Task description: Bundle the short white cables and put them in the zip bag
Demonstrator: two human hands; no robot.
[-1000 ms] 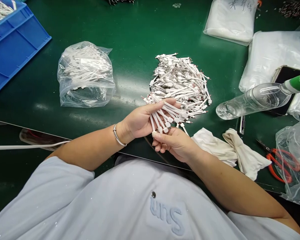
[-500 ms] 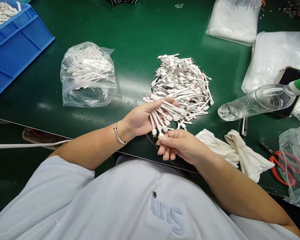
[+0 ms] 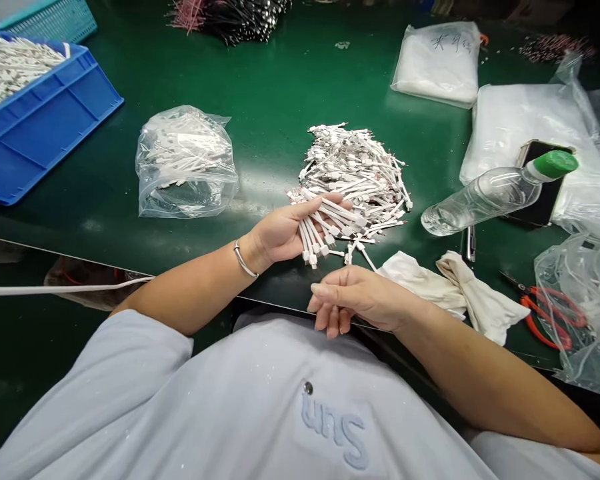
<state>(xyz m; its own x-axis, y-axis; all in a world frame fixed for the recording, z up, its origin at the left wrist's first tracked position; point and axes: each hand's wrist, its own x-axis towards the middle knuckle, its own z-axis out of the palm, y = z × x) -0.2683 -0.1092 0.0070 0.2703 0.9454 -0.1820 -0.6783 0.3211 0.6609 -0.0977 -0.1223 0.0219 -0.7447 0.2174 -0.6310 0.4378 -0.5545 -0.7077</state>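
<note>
One cable bunch (image 3: 325,223) in the left hand (image 3: 280,235); right hand (image 3: 355,303) withdrawn

Since the preceding view, the right hand has dropped away from the bunch. Its fingers no longer touch the cables; loosely curved and empty, they point toward 9 o'clock, just below the plug ends, over the front edge of the bench (image 3: 260,80). The bunch is now carried by the left hand alone, grasped against the palm beneath the extended thumb, with white plugs fanning toward 6 o'clock. The left forearm, wearing a metal bangle (image 3: 241,260), enters from 8 o'clock; the right forearm enters from 4 o'clock. Both arms are bent inward.

The bunch overlaps the lower edge of a loose cable pile (image 3: 355,170) at 12 o'clock. Around the hands lie a clear bag of cables (image 3: 185,163) at 10 o'clock and, beyond it, a blue crate (image 3: 45,133), also holding cables. A plastic bottle (image 3: 485,200) lies across a phone (image 3: 543,180) at 2 o'clock, a crumpled cloth (image 3: 460,287) at 3 o'clock, and red scissors (image 3: 545,313) at 4 o'clock.
</note>
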